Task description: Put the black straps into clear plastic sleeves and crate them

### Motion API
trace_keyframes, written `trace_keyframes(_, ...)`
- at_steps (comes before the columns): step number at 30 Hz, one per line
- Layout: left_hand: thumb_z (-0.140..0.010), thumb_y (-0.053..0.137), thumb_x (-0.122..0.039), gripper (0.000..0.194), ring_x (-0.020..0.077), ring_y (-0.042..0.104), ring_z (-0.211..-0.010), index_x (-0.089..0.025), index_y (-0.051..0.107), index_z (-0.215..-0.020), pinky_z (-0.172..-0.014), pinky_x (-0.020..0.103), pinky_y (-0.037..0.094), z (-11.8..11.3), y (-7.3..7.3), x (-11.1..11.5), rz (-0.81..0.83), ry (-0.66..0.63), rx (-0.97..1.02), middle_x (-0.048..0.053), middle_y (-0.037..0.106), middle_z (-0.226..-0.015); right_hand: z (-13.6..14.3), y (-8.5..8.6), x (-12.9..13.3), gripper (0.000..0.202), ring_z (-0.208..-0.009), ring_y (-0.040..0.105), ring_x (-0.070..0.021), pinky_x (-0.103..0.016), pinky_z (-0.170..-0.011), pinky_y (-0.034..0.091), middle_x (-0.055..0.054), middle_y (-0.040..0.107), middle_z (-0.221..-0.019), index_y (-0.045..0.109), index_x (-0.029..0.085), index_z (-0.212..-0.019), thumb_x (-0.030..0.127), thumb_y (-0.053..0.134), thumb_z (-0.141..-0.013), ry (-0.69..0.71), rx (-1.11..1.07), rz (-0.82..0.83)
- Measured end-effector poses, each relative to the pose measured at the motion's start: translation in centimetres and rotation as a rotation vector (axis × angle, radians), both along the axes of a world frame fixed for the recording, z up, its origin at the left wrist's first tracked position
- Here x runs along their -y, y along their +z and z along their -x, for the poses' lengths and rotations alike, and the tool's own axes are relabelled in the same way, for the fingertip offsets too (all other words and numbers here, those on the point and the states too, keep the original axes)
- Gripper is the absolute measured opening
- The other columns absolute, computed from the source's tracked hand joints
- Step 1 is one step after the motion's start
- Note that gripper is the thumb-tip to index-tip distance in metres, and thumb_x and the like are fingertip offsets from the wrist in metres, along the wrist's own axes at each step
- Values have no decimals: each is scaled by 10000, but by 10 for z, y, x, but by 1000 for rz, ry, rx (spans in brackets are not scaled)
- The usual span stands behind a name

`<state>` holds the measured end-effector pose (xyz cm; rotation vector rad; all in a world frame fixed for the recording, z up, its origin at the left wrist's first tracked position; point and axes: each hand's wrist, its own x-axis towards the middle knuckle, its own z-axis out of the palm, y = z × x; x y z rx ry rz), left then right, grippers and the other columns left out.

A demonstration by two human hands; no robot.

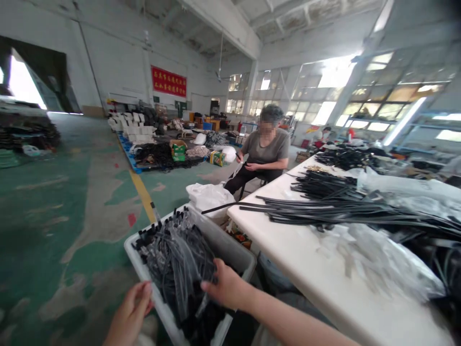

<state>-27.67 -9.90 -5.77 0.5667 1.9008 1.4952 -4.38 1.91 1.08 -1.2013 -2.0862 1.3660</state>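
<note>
The strips (180, 269) before me were black inside clear sleeves (178, 240), their bin (219, 240) whitish grey. I saw a cream-white table (284, 250), a green floor (36, 240) with grey patches and a yellow line (141, 192), and a red banner (168, 80) lettered in yellow.

blk strips (176, 259), clr plastic-wrapped | loose bundle, bent | in wht bin (223, 242), blk ends twd far side

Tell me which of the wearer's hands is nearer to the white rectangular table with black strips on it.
Right. The right hand is over the white plastic bin, on the side toward the table; the left hand is by the bin's opposite side, farther away.
</note>
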Motion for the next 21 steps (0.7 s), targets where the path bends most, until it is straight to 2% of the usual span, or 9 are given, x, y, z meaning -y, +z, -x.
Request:
trace_keyframes(2, -463, 730, -754, 706, 273, 725, -748, -195, 646, -885, -734, 381, 615, -10, -3, -19, 10, -109, -7, 78, 718, -934, -44, 0, -9, 618, -959, 693, -253, -322, -798, 537, -177, 667, -1202, 521, 102, -1295, 277, 719, -736, 24, 188, -132)
trace_keyframes(5, -463, 696, -796, 728, 311, 729, -826, -200, 665, -879, -759, 404, 613, -30, 3, -56, 0, -254, -25, 97, 741, -916, -124, 30, -36, 325, -834, 700, -184, -261, -744, 533, -82, 732, -1042, 658, 157, -1139, 262, 610, -835, -82, 364, -300)
trace_keyframes(7, -415, 685, -840, 791, 331, 724, -855, -199, 676, -878, -795, 433, 604, -49, 13, -81, -8, -337, -24, 121, 746, -943, -182, 52, -51, 235, -877, 685, -220, -315, -820, 517, -94, 729, -962, 703, 151, -1028, 225, 560, -856, -231, 439, -387)
trace_keyframes(9, -397, 684, -856, 811, 332, 723, -853, -202, 687, -876, -832, 446, 590, -73, 22, -102, -36, -419, -23, 132, 745, -988, -234, 64, -57, 283, -1027, 642, -295, -406, -942, 467, -157, 688, -1093, 695, 124, -1080, 201, 565, -841, -375, 524, -467)
trace_keyframes(12, -450, 697, -824, 742, 318, 721, -806, -201, 706, -852, -798, 433, 593, -117, 33, -122, -76, -565, -9, 124, 752, -956, -288, 56, -57, 502, -1205, 545, -359, -465, -1030, 411, -203, 544, -1355, 580, 126, -1315, 222, 609, -823, -499, 635, -567)
trace_keyframes(14, -538, 699, -768, 650, 307, 714, -776, -196, 711, -845, -752, 419, 594, -148, 36, -128, -105, -662, -8, 113, 751, -903, -304, 42, -58, 425, -1163, 590, -321, -421, -993, 459, -173, 576, -1333, 599, 156, -1303, 217, 509, -893, -497, 680, -629)
trace_keyframes(17, -718, 658, -613, 453, 281, 697, -772, -193, 707, -879, -768, 406, 573, -191, 39, -131, -200, -758, -77, 101, 735, -872, -299, 24, -54, 401, -1052, 654, -286, -387, -937, 501, -150, 679, -1174, 715, 163, -1090, 174, 337, -957, -450, 671, -687)
trace_keyframes(19, -764, 660, -470, 355, 265, 684, -808, -194, 703, -983, -786, 393, 562, -213, 43, -130, -271, -778, -148, 123, 723, -998, -279, 18, -45, 400, -1014, 664, -290, -396, -901, 520, -160, 696, -1122, 714, 157, -1053, 180, 325, -963, -404, 615, -765)
trace_keyframes(21, -736, 706, -338, 480, 270, 664, -959, -231, 647, -1200, -815, 376, 558, -227, 49, -130, -340, -843, -192, 144, 625, -1295, -252, 15, -31, 372, -933, 680, -264, -362, -826, 547, -144, 712, -1046, 703, 178, -1015, 182, 334, -963, -303, 518, -886)
